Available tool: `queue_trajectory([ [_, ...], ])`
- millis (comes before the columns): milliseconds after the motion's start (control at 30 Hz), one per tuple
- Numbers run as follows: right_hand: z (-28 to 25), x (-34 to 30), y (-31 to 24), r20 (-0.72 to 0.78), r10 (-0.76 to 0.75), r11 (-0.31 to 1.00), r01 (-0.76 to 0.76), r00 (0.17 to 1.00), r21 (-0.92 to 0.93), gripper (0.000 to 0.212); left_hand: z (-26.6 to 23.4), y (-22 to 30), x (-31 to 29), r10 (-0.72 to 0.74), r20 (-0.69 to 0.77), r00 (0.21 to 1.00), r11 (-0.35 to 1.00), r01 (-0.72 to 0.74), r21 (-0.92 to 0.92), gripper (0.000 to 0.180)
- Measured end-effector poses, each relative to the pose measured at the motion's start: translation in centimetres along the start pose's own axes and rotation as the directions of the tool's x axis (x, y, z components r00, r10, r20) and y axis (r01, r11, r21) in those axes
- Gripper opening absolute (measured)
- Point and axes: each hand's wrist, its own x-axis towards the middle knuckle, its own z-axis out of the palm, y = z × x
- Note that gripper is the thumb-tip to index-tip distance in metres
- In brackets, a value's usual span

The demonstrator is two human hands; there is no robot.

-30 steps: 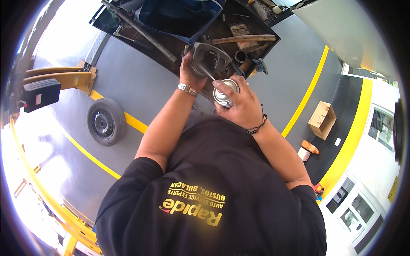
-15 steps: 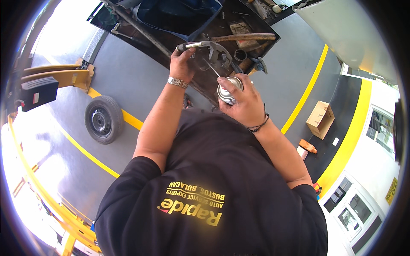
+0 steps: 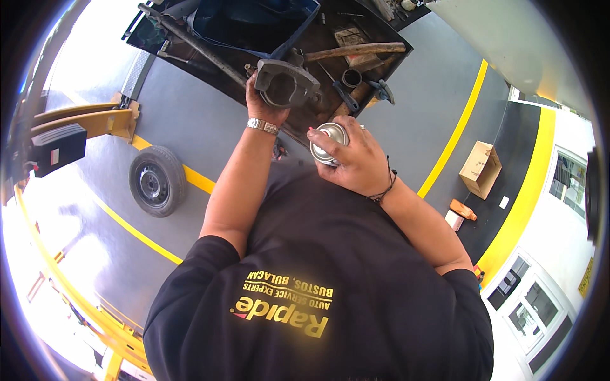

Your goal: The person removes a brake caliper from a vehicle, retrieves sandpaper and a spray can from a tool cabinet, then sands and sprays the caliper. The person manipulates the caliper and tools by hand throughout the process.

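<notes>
Lower centre of frame: a black shirt (image 3: 318, 298) filled the foreground, both forearms rising from it. Centre: the right hand (image 3: 356, 162) was seen wrapped around a silver spray can (image 3: 328, 143), fingers closed on its body, one fingertip apparently over the top. Just above and left of it, the left hand (image 3: 265, 105) was clamped on a grey metal brake caliper (image 3: 284, 82), held over the near edge of a dark parts tray (image 3: 381, 32). Upper centre, in the tray: a wooden-handled hammer (image 3: 356, 51) and small metal rings were noted. Left of frame: a loose wheel (image 3: 155, 181) lay on the grey floor (image 3: 210, 127).

Risk judged: the caliper looked heavy for a one-handed grip; slippage could drop it onto the tray. A misaimed nozzle could wet the left-hand fingers.
</notes>
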Motion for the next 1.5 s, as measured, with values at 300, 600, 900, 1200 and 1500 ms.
queue_trajectory([
  [300,0.8,1.6,0.9,-0.035,-0.029,0.999,0.028,0.999,-0.038,0.072,0.7,-2.4,0.8,-0.001,-0.059,0.998,0.998,0.005,0.070,0.043],
  [600,1.0,1.6,1.6,-0.044,-0.012,1.000,0.011,0.999,-0.022,0.073,2.3,-3.5,0.5,0.005,-0.050,0.999,0.999,-0.003,0.039,0.051],
  [900,0.3,2.4,1.3,-0.003,-0.031,0.971,0.030,1.000,-0.235,0.068,6.2,-3.6,-0.3,0.230,-0.392,0.891,0.953,-0.126,0.274,0.027],
  [1200,-0.2,2.2,0.8,0.029,0.127,0.980,-0.121,0.991,-0.161,0.068,3.6,-1.8,0.0,0.448,-0.115,0.887,0.712,-0.276,0.646,0.020],
  [1500,-0.6,1.6,1.1,-0.009,0.134,0.980,-0.131,0.991,0.150,0.066,1.7,0.8,1.2,0.309,0.078,0.948,0.784,-0.300,0.544,0.026],
])
